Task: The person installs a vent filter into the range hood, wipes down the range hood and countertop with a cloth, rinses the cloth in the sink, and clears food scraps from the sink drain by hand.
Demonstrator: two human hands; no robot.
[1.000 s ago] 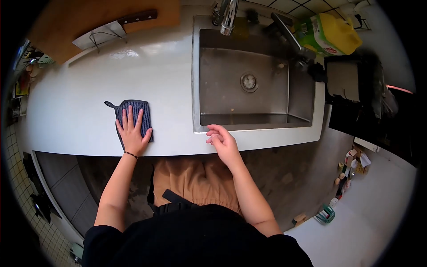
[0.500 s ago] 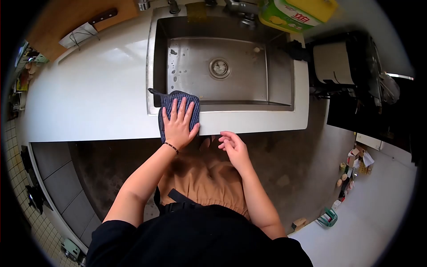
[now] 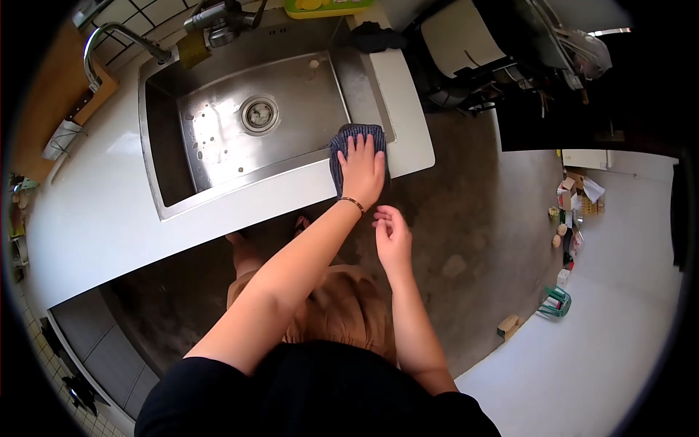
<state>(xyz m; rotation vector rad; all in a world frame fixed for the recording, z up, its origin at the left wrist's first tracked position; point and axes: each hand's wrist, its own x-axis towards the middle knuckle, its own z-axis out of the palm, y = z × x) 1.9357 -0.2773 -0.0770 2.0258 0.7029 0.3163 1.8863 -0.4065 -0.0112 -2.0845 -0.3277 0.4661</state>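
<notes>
My left hand (image 3: pixel 362 171) lies flat with fingers stretched out on a dark blue-grey ribbed cloth (image 3: pixel 336 164). The cloth rests over the front edge of the white countertop (image 3: pixel 277 191), by the near right corner of the steel sink (image 3: pixel 211 87). Part of the cloth is hidden beneath the palm. My right hand (image 3: pixel 394 240) hangs in the air just in front of the counter edge, its fingers loosely bent and apart, holding nothing. Water drops dot the sink floor left of the round drain (image 3: pixel 259 115).
A curved metal faucet (image 3: pixel 109 29) stands at the back left, near a wooden board (image 3: pixel 36 124). Behind the sink sits a yellow-green container (image 3: pixel 328 7). A black crumpled cloth (image 3: pixel 375 36) lies at the back right corner. A green stool (image 3: pixel 555 301) is at the far right.
My left hand and the cloth have slid right along the front edge, from the sink's left corner to its right one. My right hand stays raised; the view has turned and shifted right.
</notes>
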